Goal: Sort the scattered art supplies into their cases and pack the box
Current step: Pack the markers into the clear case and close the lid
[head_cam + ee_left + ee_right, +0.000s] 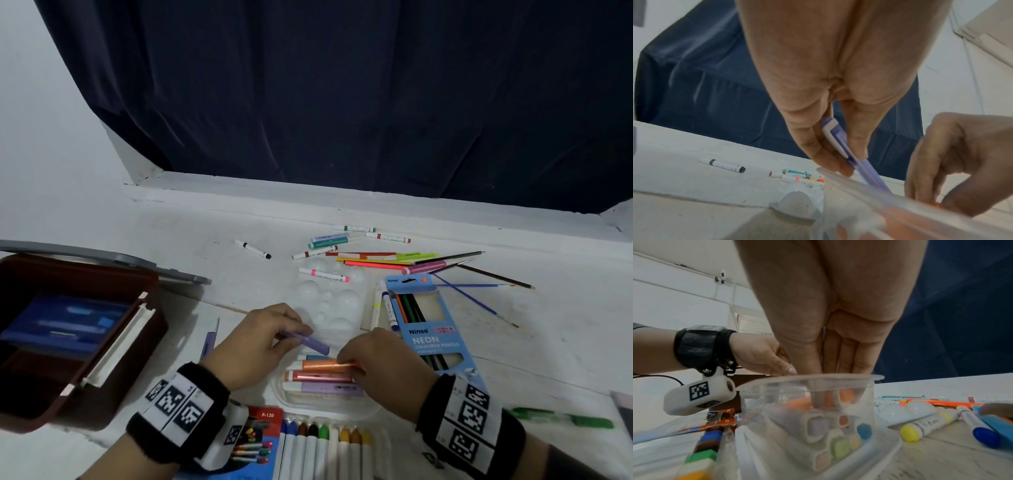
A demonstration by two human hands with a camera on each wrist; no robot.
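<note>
My left hand (294,337) pinches a purple highlighter (310,342) between thumb and fingers, just above the far end of a clear plastic case (363,407). The left wrist view shows that left hand (855,164) on the purple highlighter (838,141), which slants down to the case rim (869,186). My right hand (346,363) pinches an orange highlighter (325,365) lying on top of several highlighters stacked in the case. In the right wrist view my right hand (834,395) reaches down inside the clear case (875,378) onto the orange highlighter (845,396).
An open brown box (113,363) with blue items inside stands at the left. A blue neon pencil box (435,339), a white palette (329,298), scattered markers (322,274), pencils and brushes (479,298) lie beyond. A crayon pack (325,448) sits nearest me, a green pen (565,419) right.
</note>
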